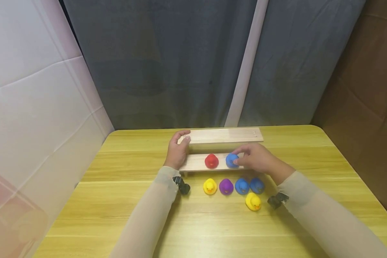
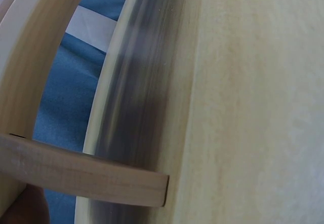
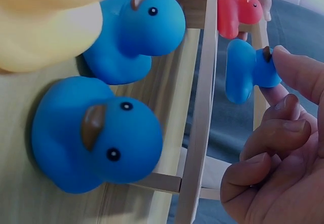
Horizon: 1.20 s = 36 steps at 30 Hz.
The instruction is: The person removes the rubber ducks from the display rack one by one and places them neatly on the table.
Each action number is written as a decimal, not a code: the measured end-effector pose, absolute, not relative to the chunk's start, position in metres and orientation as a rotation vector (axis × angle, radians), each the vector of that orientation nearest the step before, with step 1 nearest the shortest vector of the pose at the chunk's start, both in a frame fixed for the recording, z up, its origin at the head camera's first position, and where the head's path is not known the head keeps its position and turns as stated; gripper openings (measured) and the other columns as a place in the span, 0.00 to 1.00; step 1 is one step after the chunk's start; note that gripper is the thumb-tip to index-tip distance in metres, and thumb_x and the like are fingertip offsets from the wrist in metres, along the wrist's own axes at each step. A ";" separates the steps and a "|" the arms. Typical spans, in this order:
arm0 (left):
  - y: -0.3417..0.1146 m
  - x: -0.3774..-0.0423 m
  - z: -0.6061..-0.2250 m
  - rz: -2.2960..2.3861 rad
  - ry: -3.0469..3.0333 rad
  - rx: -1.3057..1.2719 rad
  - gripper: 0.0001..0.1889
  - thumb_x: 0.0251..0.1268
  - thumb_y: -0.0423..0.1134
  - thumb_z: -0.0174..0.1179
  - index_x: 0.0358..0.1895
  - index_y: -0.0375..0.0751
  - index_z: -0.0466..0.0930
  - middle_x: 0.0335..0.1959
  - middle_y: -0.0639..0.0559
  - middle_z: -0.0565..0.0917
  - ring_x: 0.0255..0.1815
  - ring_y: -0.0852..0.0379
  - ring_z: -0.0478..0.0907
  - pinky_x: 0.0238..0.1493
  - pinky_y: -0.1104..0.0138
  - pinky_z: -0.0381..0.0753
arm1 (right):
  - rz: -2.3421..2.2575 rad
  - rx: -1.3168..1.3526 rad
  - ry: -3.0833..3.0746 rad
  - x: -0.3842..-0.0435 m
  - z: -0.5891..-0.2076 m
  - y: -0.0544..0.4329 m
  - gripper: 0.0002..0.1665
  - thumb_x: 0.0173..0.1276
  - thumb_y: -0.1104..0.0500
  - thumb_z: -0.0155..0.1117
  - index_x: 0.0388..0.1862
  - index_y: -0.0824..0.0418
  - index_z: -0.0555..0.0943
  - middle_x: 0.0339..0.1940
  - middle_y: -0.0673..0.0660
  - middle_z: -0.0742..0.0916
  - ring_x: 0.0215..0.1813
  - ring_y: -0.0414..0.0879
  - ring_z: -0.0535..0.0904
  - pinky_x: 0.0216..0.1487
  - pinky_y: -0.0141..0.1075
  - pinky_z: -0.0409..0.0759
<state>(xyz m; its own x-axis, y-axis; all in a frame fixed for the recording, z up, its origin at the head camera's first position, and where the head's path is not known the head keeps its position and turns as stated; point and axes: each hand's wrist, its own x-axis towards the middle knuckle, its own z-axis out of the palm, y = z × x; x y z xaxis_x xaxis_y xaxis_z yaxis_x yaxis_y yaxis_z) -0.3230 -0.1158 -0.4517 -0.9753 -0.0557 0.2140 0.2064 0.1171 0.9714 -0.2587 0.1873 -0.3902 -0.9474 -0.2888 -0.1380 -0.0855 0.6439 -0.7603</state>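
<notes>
A two-tier wooden stand [image 1: 224,136] is near the back of the table. My left hand [image 1: 176,151] grips its left end, thumb over the upper board; the left wrist view catches only a bit of this hand [image 2: 28,209] beside the wooden frame [image 2: 86,176]. On the lower board [image 1: 193,163] sits a red rubber duck [image 1: 211,161]. To its right my right hand [image 1: 259,157] pinches a blue rubber duck [image 1: 232,160] between thumb and fingers, at the lower board. In the right wrist view the thumb touches this blue duck [image 3: 240,72] near its beak.
On the table [image 1: 193,229] before the stand is a row: a yellow duck [image 1: 210,186], a purple duck [image 1: 226,187] and two blue ducks [image 1: 242,186]. Another yellow duck [image 1: 253,201] lies nearer me. A grey curtain [image 1: 180,71] hangs behind the table.
</notes>
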 end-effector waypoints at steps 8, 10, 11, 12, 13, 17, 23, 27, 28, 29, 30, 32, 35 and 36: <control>-0.116 -0.322 -0.451 -1.966 -2.197 -0.141 0.15 0.80 0.43 0.56 0.63 0.47 0.80 0.69 0.49 0.76 0.72 0.51 0.68 0.79 0.51 0.59 | -1.186 -0.345 2.637 -0.253 -0.388 0.190 0.21 0.67 0.54 0.77 0.57 0.60 0.88 0.33 0.57 0.80 0.29 0.48 0.74 0.28 0.35 0.73; -0.116 -0.322 -0.452 -1.966 -2.197 -0.137 0.15 0.80 0.43 0.56 0.63 0.47 0.81 0.68 0.49 0.77 0.72 0.51 0.68 0.79 0.51 0.59 | -1.187 -0.341 2.632 -0.251 -0.387 0.191 0.20 0.67 0.55 0.77 0.56 0.59 0.89 0.33 0.57 0.80 0.29 0.48 0.74 0.29 0.36 0.73; -0.116 -0.322 -0.452 -1.964 -2.198 -0.137 0.15 0.80 0.43 0.56 0.63 0.47 0.81 0.68 0.49 0.77 0.72 0.51 0.68 0.78 0.51 0.59 | -1.188 -0.347 2.628 -0.250 -0.387 0.192 0.20 0.67 0.55 0.77 0.56 0.60 0.88 0.33 0.57 0.80 0.29 0.48 0.74 0.30 0.36 0.73; -0.116 -0.322 -0.452 -1.959 -2.198 -0.138 0.15 0.80 0.43 0.56 0.62 0.47 0.81 0.68 0.49 0.77 0.72 0.51 0.68 0.78 0.51 0.60 | -1.186 -0.349 2.626 -0.249 -0.387 0.192 0.20 0.67 0.55 0.77 0.56 0.60 0.89 0.32 0.57 0.79 0.29 0.48 0.74 0.30 0.36 0.73; -0.115 -0.322 -0.452 -1.956 -2.197 -0.140 0.15 0.79 0.42 0.56 0.62 0.47 0.81 0.68 0.49 0.77 0.72 0.50 0.68 0.78 0.51 0.60 | -1.185 -0.353 2.625 -0.248 -0.387 0.193 0.19 0.67 0.56 0.77 0.56 0.60 0.89 0.30 0.57 0.79 0.29 0.48 0.74 0.30 0.36 0.73; -0.115 -0.323 -0.452 -1.952 -2.196 -0.151 0.15 0.79 0.42 0.57 0.62 0.47 0.81 0.68 0.49 0.78 0.72 0.51 0.69 0.79 0.51 0.59 | -1.183 -0.381 2.630 -0.243 -0.386 0.197 0.19 0.67 0.56 0.77 0.54 0.61 0.89 0.24 0.54 0.78 0.28 0.48 0.73 0.29 0.36 0.72; -0.115 -0.322 -0.451 -1.968 -2.185 -0.150 0.16 0.78 0.42 0.56 0.63 0.45 0.81 0.68 0.47 0.77 0.72 0.50 0.68 0.79 0.51 0.59 | -1.182 -0.394 2.599 -0.236 -0.386 0.199 0.17 0.67 0.56 0.77 0.53 0.60 0.89 0.21 0.53 0.79 0.27 0.48 0.75 0.28 0.36 0.73; -0.115 -0.321 -0.451 -1.968 -2.189 -0.148 0.15 0.79 0.42 0.56 0.63 0.45 0.80 0.68 0.47 0.77 0.71 0.50 0.68 0.78 0.51 0.60 | -1.165 -0.410 2.600 -0.232 -0.386 0.201 0.16 0.67 0.57 0.77 0.52 0.60 0.90 0.21 0.53 0.79 0.26 0.48 0.75 0.27 0.36 0.71; -0.116 -0.321 -0.451 -1.965 -2.192 -0.145 0.15 0.79 0.42 0.56 0.63 0.46 0.81 0.68 0.48 0.77 0.71 0.50 0.68 0.78 0.52 0.60 | -1.164 -0.414 2.602 -0.231 -0.386 0.201 0.16 0.66 0.57 0.77 0.52 0.60 0.90 0.21 0.53 0.79 0.26 0.48 0.74 0.27 0.35 0.71; -0.116 -0.321 -0.451 -1.965 -2.192 -0.144 0.15 0.79 0.42 0.57 0.62 0.46 0.81 0.68 0.48 0.77 0.70 0.51 0.69 0.77 0.52 0.61 | -1.166 -0.419 2.601 -0.231 -0.386 0.201 0.17 0.66 0.57 0.77 0.52 0.60 0.90 0.21 0.52 0.79 0.26 0.48 0.74 0.26 0.35 0.70; -0.116 -0.321 -0.451 -1.964 -2.193 -0.142 0.15 0.79 0.42 0.57 0.62 0.46 0.81 0.68 0.48 0.77 0.70 0.51 0.69 0.77 0.52 0.61 | -1.168 -0.420 2.600 -0.230 -0.386 0.202 0.17 0.66 0.56 0.77 0.52 0.60 0.90 0.21 0.52 0.79 0.26 0.47 0.73 0.26 0.35 0.70; -0.116 -0.321 -0.451 -1.967 -2.192 -0.143 0.15 0.79 0.42 0.57 0.62 0.47 0.81 0.68 0.48 0.77 0.69 0.51 0.69 0.76 0.52 0.61 | -1.178 -0.428 2.591 -0.229 -0.385 0.202 0.18 0.66 0.56 0.77 0.52 0.61 0.89 0.21 0.52 0.79 0.26 0.47 0.73 0.26 0.35 0.70; -0.116 -0.322 -0.452 -1.973 -2.185 -0.151 0.15 0.79 0.42 0.56 0.63 0.46 0.80 0.68 0.48 0.76 0.69 0.51 0.69 0.77 0.52 0.61 | -1.188 -0.427 2.577 -0.226 -0.384 0.203 0.19 0.65 0.55 0.77 0.53 0.61 0.89 0.21 0.52 0.79 0.26 0.47 0.73 0.25 0.35 0.69; -0.116 -0.322 -0.452 -1.973 -2.184 -0.154 0.15 0.79 0.42 0.56 0.63 0.46 0.80 0.68 0.48 0.77 0.70 0.51 0.68 0.77 0.52 0.61 | -1.187 -0.424 2.574 -0.225 -0.383 0.203 0.19 0.65 0.55 0.78 0.53 0.61 0.89 0.22 0.52 0.78 0.26 0.47 0.73 0.26 0.35 0.69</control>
<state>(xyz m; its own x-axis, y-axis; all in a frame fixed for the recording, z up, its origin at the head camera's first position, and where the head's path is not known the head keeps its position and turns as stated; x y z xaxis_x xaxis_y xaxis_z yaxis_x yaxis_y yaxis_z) -0.3219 -0.1164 -0.4519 -0.9758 -0.0529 0.2122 0.2058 0.1063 0.9728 -0.2251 0.2030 -0.3834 -0.9194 -0.3734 -0.1237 -0.1483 0.6203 -0.7703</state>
